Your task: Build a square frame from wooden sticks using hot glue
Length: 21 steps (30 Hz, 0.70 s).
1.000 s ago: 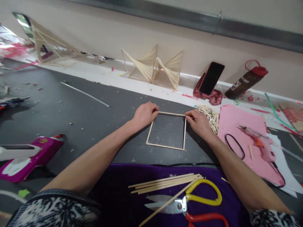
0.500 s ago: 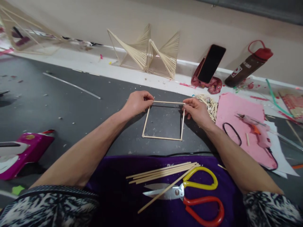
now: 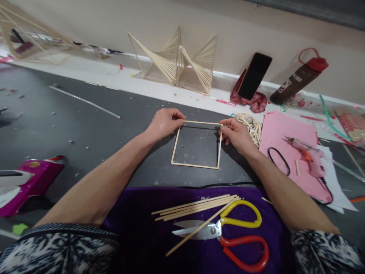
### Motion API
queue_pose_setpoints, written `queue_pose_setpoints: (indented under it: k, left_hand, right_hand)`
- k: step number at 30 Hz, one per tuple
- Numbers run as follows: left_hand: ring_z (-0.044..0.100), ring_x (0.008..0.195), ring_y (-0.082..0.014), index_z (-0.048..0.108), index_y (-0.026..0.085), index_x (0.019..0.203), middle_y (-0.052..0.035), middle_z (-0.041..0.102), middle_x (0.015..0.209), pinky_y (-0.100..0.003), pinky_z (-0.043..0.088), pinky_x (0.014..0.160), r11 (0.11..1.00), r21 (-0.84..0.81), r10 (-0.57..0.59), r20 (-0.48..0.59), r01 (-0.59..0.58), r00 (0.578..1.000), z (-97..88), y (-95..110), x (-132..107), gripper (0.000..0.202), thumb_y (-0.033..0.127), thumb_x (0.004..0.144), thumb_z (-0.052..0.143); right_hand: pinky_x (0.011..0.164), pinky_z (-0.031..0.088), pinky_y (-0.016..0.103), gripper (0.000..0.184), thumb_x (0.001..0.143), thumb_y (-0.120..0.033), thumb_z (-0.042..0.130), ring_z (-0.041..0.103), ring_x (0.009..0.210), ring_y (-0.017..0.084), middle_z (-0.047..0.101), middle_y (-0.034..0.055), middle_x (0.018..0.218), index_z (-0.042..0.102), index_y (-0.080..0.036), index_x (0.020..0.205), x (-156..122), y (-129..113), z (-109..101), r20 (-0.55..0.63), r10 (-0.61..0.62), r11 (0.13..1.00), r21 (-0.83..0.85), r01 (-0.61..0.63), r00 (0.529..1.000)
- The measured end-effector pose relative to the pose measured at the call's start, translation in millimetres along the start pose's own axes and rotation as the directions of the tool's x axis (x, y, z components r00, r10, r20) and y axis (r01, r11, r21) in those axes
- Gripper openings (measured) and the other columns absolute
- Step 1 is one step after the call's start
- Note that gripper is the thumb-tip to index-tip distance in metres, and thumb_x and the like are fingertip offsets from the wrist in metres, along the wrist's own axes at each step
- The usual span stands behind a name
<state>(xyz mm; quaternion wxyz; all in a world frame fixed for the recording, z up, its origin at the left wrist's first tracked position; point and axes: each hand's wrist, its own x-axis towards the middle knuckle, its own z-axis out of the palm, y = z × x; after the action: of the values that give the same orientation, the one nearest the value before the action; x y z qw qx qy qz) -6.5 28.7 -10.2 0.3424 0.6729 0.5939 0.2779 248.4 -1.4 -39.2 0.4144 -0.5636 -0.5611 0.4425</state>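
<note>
My left hand point(image 3: 165, 123) and right hand point(image 3: 236, 134) pinch opposite ends of the wooden stick point(image 3: 203, 123), which lies crosswise between them.

Left hand point(image 3: 164, 123) and right hand point(image 3: 236, 134) pinch far corners of pale wooden-stick square frame point(image 3: 196, 165) on dark grey floor point(image 3: 85, 129).

Scissors point(image 3: 213, 231), phone point(image 3: 254, 76), glue gun point(image 3: 309, 158)

white lettering on the brown bottle point(image 3: 296, 82), tilted and too small to read, no other text legible
</note>
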Motion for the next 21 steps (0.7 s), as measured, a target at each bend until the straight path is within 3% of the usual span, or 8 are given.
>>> queue_pose_setpoints:
  k: [5, 9, 12, 17, 19, 21]
  left_hand:
    - [0.056, 0.054, -0.0114, 0.067, 0.017, 0.086, -0.0026, 0.064, 0.062, -0.023, 0.047, 0.049, 0.999, 0.048, 0.018, -0.009, -0.018, 1.000, 0.4, -4.2, 1.4, 0.020, 0.026, 0.071, 0.057]
    - [0.059, 0.063, -0.0147, 0.070, 0.019, 0.085, -0.0032, 0.066, 0.067, -0.028, 0.048, 0.062, 0.980, 0.190, 0.071, -0.025, -0.065, 0.997, -0.6, -5.3, 2.1, 0.019, 0.025, 0.071, 0.057]
    - [0.060, 0.071, -0.0163, 0.070, 0.020, 0.086, -0.0042, 0.068, 0.078, -0.031, 0.047, 0.070, 0.938, 0.322, 0.143, -0.032, -0.126, 0.989, -1.5, -7.1, 4.5, 0.020, 0.025, 0.072, 0.057]
    - [0.058, 0.077, -0.0168, 0.068, 0.019, 0.094, -0.0066, 0.066, 0.093, -0.031, 0.044, 0.072, 0.849, 0.473, 0.304, -0.077, -0.234, 0.950, -1.7, -3.7, 2.6, 0.024, 0.028, 0.076, 0.054]
    - [0.058, 0.077, -0.0152, 0.068, 0.020, 0.090, -0.0047, 0.065, 0.092, -0.028, 0.043, 0.071, 0.833, 0.470, 0.352, -0.044, -0.292, 0.935, -0.2, 5.8, -4.6, 0.021, 0.026, 0.077, 0.053]
    - [0.058, 0.076, -0.0138, 0.068, 0.021, 0.083, -0.0013, 0.066, 0.086, -0.026, 0.042, 0.069, 0.820, 0.448, 0.371, 0.060, -0.357, 0.927, 3.1, 20.1, -16.2, 0.016, 0.024, 0.077, 0.053]
  right_hand:
    - [0.037, 0.040, 0.017, 0.026, 0.075, -0.032, 0.058, 0.060, 0.055, 0.011, 0.061, -0.0010, 0.070, 0.057, -0.019, 0.097, -0.4, 1.3, -0.9, -0.023, -0.056, 0.994, -0.097, 0.054, 0.998]
    - [0.042, 0.042, 0.019, 0.027, 0.077, -0.033, 0.056, 0.062, 0.057, 0.011, 0.063, 0.0013, 0.077, 0.059, -0.017, 0.100, -1.2, 2.9, -2.7, -0.050, -0.135, 0.958, -0.261, 0.117, 0.990]
    - [0.047, 0.044, 0.021, 0.027, 0.078, -0.033, 0.055, 0.061, 0.055, 0.010, 0.064, 0.0020, 0.081, 0.060, -0.017, 0.099, -2.8, 2.3, -3.5, -0.063, -0.182, 0.929, -0.339, 0.150, 0.981]
    - [0.047, 0.044, 0.021, 0.025, 0.078, -0.033, 0.054, 0.060, 0.053, 0.010, 0.064, 0.0016, 0.082, 0.061, -0.018, 0.098, -5.4, -3.5, -3.4, -0.044, -0.196, 0.927, -0.334, 0.171, 0.980]
    - [0.048, 0.043, 0.022, 0.024, 0.078, -0.031, 0.054, 0.060, 0.053, 0.010, 0.065, 0.0014, 0.082, 0.061, -0.018, 0.097, -5.9, -8.9, -3.5, -0.040, -0.212, 0.927, -0.326, 0.188, 0.976]
    - [0.050, 0.044, 0.023, 0.022, 0.078, -0.030, 0.054, 0.060, 0.053, 0.010, 0.065, 0.0009, 0.081, 0.061, -0.019, 0.095, -7.0, -16.5, -4.2, -0.035, -0.221, 0.927, -0.318, 0.199, 0.975]
